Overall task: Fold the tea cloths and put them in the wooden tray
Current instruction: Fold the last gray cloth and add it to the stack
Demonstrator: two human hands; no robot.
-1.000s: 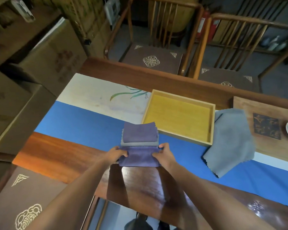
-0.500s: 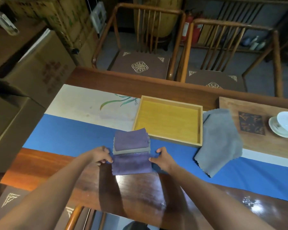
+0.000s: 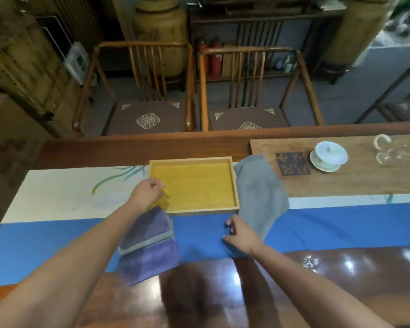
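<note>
A folded purple cloth [image 3: 152, 259] lies at the blue runner's near edge. Just behind it a second folded purple cloth [image 3: 149, 224] sits on a folded grey one [image 3: 147, 243]. The wooden tray [image 3: 194, 159] stands behind them with nothing in it. An unfolded grey cloth [image 3: 258, 192] lies spread to the tray's right. My left hand [image 3: 147, 192] hovers at the tray's near left corner, fingers loosely curled, holding nothing that I can see. My right hand [image 3: 240, 235] is over the runner beside the grey cloth's lower edge, fingers loosely curled and empty.
A wooden board [image 3: 341, 176] at the right carries a dark coaster [image 3: 292, 164], a white lidded cup on a saucer [image 3: 329, 156] and glass cups [image 3: 388, 150]. Two wooden chairs [image 3: 147, 114] stand behind the table. Cardboard boxes are stacked at the left.
Both hands have let go of the front purple cloth. My left hand moved up to the tray's corner, my right hand moved right toward the grey cloth. The view tilted upward.
</note>
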